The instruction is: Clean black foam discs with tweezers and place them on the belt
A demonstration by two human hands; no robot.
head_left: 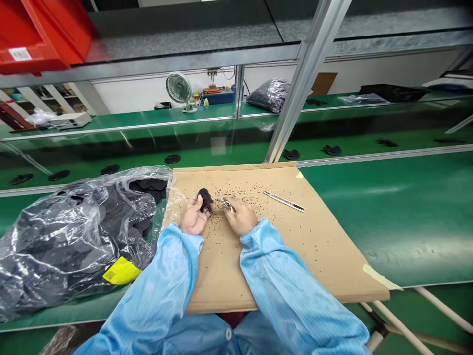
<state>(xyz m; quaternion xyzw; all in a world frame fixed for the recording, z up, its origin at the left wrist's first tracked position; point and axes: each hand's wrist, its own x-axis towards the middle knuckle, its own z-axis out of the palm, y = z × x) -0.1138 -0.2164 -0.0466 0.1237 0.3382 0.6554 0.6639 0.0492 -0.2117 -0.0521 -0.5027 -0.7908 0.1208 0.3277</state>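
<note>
My left hand (194,217) grips a black rounded plastic part (204,199) between thumb and fingers, tilted up over the cardboard sheet (221,291). Just to its right, my right hand (241,217) is closed around small shiny metal clippers (226,204), whose tip points at the black part. A narrow gap seems to lie between tip and part. Tiny dark bits are scattered over the cardboard around both hands. Beyond my right hand lies a slim utility knife (284,201), flat on the sheet.
To the left, a large clear plastic bag (74,236) full of black discs bears a yellow label (121,271). Behind the cardboard, a green conveyor belt (218,155) carries spaced black parts. A metal post (306,79) rises beside it. A fan (179,88) stands farther back.
</note>
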